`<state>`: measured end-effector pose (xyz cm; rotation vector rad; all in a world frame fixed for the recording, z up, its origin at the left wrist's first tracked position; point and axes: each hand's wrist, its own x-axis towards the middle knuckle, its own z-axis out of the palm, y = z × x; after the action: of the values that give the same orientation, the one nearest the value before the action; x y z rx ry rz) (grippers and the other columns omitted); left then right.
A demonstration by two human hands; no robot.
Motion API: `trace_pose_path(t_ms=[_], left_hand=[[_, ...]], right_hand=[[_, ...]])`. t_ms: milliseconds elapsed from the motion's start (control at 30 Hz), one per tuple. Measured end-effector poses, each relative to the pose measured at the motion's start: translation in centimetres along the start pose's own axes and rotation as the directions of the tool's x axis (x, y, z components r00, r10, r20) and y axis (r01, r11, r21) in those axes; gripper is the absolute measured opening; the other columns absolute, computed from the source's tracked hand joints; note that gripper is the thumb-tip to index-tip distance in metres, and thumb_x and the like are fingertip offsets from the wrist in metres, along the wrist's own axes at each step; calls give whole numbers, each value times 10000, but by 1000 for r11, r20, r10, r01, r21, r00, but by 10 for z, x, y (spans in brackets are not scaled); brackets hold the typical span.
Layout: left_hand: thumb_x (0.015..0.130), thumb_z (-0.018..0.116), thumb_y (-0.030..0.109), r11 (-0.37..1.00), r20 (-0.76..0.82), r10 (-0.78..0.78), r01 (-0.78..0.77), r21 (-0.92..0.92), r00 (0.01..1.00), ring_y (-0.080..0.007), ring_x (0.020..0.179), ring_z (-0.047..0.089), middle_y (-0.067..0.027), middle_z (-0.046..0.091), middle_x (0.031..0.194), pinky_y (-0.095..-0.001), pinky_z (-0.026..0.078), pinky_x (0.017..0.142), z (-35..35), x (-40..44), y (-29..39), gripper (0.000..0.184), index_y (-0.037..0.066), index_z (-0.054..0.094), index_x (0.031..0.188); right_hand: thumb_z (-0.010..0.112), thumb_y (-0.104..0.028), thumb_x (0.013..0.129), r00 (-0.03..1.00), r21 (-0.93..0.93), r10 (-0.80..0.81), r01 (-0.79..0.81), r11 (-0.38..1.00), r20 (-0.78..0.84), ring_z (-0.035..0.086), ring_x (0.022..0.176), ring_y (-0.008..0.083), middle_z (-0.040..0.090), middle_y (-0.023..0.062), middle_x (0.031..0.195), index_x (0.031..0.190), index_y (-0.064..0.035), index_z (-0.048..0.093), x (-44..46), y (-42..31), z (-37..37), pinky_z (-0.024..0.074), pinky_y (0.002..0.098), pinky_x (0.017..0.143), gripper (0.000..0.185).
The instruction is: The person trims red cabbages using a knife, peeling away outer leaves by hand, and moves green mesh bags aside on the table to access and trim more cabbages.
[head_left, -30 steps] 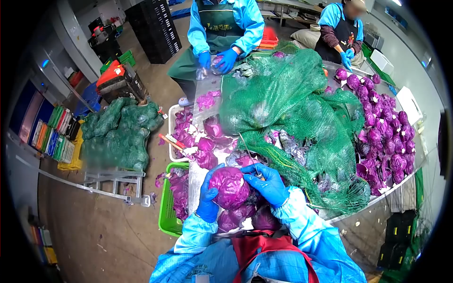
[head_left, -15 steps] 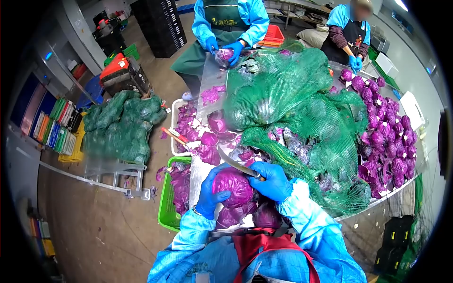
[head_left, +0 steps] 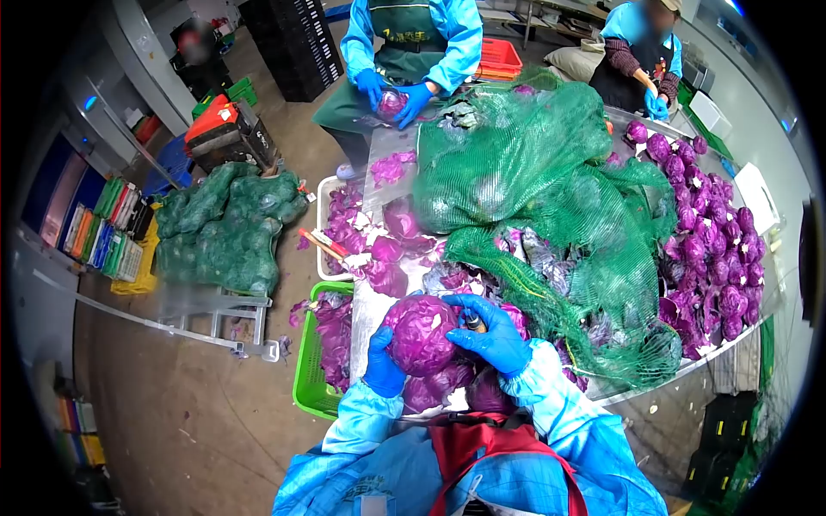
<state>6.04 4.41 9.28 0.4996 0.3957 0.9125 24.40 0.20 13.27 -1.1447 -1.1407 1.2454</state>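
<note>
A round red cabbage (head_left: pixel 420 337) rests against my left hand (head_left: pixel 384 365), whose fingers curve round its left side. My right hand (head_left: pixel 494 337) grips a knife (head_left: pixel 474 323) by its handle, and its thumb and forefinger touch the right side of the same cabbage. Of the knife only the handle shows clearly; I cannot make out the blade. Below both hands, loose purple cabbage leaves (head_left: pixel 430 391) and another red cabbage (head_left: pixel 489 391) lie at the table's near edge.
Green net sacks (head_left: pixel 525 163) of cabbages cover the table's middle. Trimmed red cabbages (head_left: pixel 710 241) are heaped on the right. A green basket (head_left: pixel 303 378) and a white bin (head_left: pixel 323 193) hold leaves on the left. Across the table, one co-worker (head_left: pixel 413 52) handles a cabbage; another person (head_left: pixel 641 64) stands farther right.
The knife blade, which lay across the top of the cabbage, has gone from sight. The cabbage has turned and risen slightly in my hands. The co-worker's cabbage has shifted left.
</note>
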Motion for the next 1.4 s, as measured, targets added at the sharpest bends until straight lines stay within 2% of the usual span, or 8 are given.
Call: trace_pose_path(t_ms=[67, 200, 300, 500, 567, 667, 900, 1400], left_hand=[[799, 568, 444, 998, -42, -9, 6, -64, 999, -291, 1206, 465, -169, 438, 1330, -443, 371, 1027, 4, -2, -2, 748, 22, 329, 1368], [882, 494, 359, 996, -163, 72, -79, -39, 984, -303, 1214, 455, -176, 429, 1340, -443, 358, 1041, -11, 5, -19, 618, 18, 323, 1369], [916, 484, 303, 997, -189, 72, -67, 32, 979, -293, 1203, 466, -169, 445, 1323, -453, 383, 1020, -18, 1, -26, 535, 27, 346, 1353], [877, 391, 617, 958, -286, -280, 246, -149, 917, -285, 1229, 447, -145, 435, 1355, -498, 377, 999, -7, -24, -40, 709, 102, 371, 1365], [831, 355, 707, 930, -219, -338, 288, -230, 915, -287, 1170, 487, -126, 456, 1328, -484, 417, 944, -4, -28, -47, 783, 142, 360, 1374], [772, 367, 773, 823, -222, -490, 364, -435, 843, -249, 1017, 561, -86, 532, 1228, -414, 509, 783, -33, -29, -70, 840, 165, 382, 1352], [800, 389, 733, 853, -170, -334, 220, -474, 927, -266, 1171, 471, -84, 458, 1318, -435, 413, 966, -62, -24, -103, 798, 183, 347, 1376], [879, 353, 637, 847, -336, -415, 224, -483, 846, -296, 1166, 479, -87, 485, 1306, -475, 380, 1007, -71, -7, -119, 671, 155, 402, 1345]], right_hand=[[765, -129, 724, 1000, 67, 25, -25, 997, 14, 490, 871, 96, 521, -14, 958, 1215, -79, 533, -1, -1, 1, 423, 259, 812, 545], [803, -197, 687, 978, -471, -207, 168, 866, -32, 515, 838, 142, 532, 49, 932, 1196, -49, 520, -6, -7, 10, 437, 284, 796, 601], [804, -212, 688, 978, -590, -164, 59, 805, -126, 518, 822, 147, 533, 65, 917, 1169, -40, 532, -7, 10, 15, 438, 281, 774, 579], [650, -145, 847, 973, 63, 169, -161, 985, -156, 487, 646, 28, 597, -29, 785, 952, -44, 633, 5, 43, -3, 394, 186, 593, 147], [602, -126, 869, 927, 153, 340, -317, 936, -160, 550, 794, 84, 622, 26, 856, 1016, -10, 612, 0, 45, -10, 466, 246, 714, 187], [618, -128, 866, 984, -276, 85, -127, 953, -157, 570, 836, 97, 637, 43, 949, 1102, -24, 589, -18, 44, -5, 463, 236, 761, 260], [556, -410, 883, 996, -618, 90, -57, 784, 22, 510, 1153, 358, 408, 224, 1355, 1375, -41, 333, -48, 98, 5, 438, 391, 930, 654], [538, -362, 895, 984, -561, 160, -177, 809, -80, 540, 1078, 400, 505, 259, 1233, 1360, -43, 359, -29, 122, 3, 468, 422, 865, 592]])
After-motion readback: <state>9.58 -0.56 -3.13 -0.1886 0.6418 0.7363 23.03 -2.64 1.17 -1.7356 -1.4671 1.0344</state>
